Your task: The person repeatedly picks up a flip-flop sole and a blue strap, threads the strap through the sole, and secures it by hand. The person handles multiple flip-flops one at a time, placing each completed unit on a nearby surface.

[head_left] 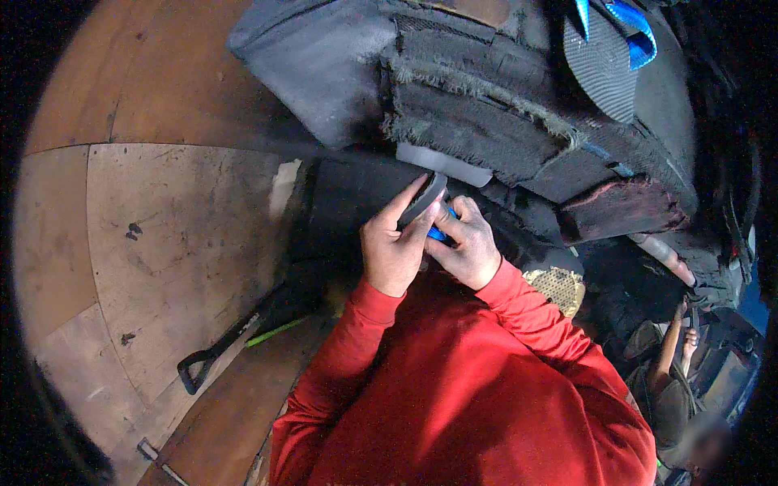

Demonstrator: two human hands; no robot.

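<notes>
One flat, dark grey rubber sole piece (424, 199) sits at the centre of the scene, raised just above the person's chest, with both hands on it. It is thin and rounded at its far end, matt and plain on the face that shows. The left hand (393, 247) holds it from the left, its grip pinching the piece between thumb and outstretched fingers. The right hand (466, 247) lies just beside, its grip pressed together around a small bright blue object (438, 235), of which only a sliver shows below the sole piece; what it is cannot be told. Two red sleeves (454, 381) lead down from the hands.

Far from the hands lies one heap of frayed grey and black fabric layers (478, 113). On it, far right, rests one grey sandal with blue straps (608, 57). One black-handled tool (223, 344) lies on the worn wooden floor (162, 235), near left. A second person (673, 381) sits near right.
</notes>
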